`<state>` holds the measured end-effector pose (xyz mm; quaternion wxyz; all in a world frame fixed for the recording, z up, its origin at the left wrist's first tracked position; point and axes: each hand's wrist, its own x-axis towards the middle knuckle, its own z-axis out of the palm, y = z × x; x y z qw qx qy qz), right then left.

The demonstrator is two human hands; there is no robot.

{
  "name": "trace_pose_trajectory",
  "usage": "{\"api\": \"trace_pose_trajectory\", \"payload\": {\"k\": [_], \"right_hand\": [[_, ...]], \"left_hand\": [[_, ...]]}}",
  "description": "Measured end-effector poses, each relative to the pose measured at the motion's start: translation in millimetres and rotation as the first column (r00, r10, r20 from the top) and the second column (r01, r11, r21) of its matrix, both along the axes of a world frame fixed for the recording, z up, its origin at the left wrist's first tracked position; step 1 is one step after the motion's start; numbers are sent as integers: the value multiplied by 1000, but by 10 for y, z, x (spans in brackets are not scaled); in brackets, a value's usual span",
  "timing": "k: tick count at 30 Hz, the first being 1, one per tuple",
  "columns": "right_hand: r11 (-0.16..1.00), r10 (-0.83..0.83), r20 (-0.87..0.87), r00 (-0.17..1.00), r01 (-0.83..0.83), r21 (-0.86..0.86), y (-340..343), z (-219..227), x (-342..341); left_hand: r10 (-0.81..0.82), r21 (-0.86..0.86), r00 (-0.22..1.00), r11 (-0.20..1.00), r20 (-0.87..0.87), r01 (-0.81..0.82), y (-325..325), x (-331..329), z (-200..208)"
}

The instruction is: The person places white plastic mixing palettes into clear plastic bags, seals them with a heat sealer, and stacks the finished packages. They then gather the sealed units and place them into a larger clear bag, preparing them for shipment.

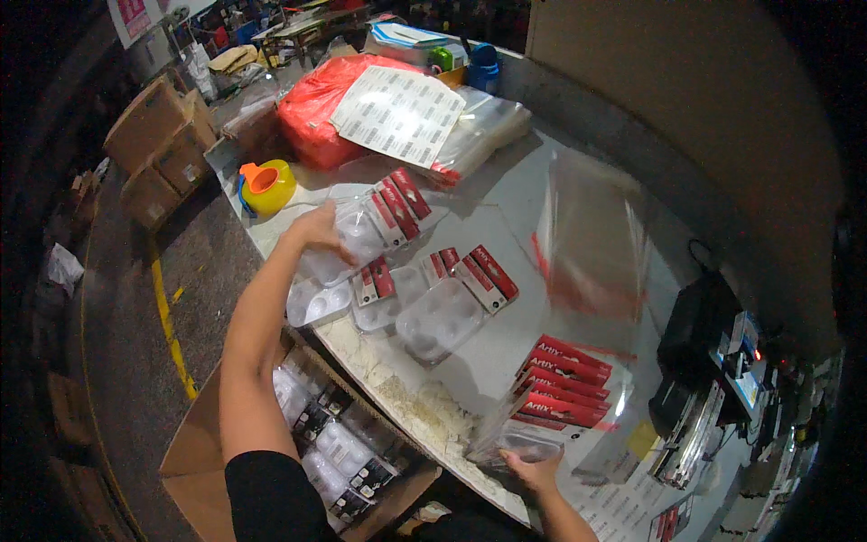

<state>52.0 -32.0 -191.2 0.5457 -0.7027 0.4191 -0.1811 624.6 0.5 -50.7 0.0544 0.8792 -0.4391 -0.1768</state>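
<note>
My left hand [318, 237] is closed on white plastic well trays, like paint palettes, in clear bags with red header cards [397, 206], at the table's far left. Just nearer lie several more bagged well trays [440, 318], some overlapping, their red-and-white cards pointing away from me. At the front right my right hand [535, 471] grips the near edge of a fanned stack of bagged trays [564, 384]. Thumb on top, its other fingers are hidden under the stack. Red cards overlap in a row along that stack.
An open carton [203, 420] of bagged trays stands below the table's left edge. Clear bags [596, 244] lie at the table's right, near a black sealing machine [695, 348]. A yellow tape dispenser [274, 187], red bag [312, 113] and label sheet [397, 113] sit farther back.
</note>
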Motion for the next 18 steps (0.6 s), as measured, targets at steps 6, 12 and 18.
{"api": "trace_pose_trajectory", "payload": {"k": [6, 12, 18], "right_hand": [[964, -139, 163, 977, 95, 250, 140, 316, 234], [968, -6, 158, 987, -35, 250, -20, 693, 328], [957, -80, 253, 964, 3, 291, 19, 551, 405]], "left_hand": [[125, -4, 991, 992, 38, -125, 66, -369, 48], [119, -522, 985, 837, -121, -165, 380, -798, 753], [78, -69, 850, 989, -521, -134, 894, -1544, 528]]}}
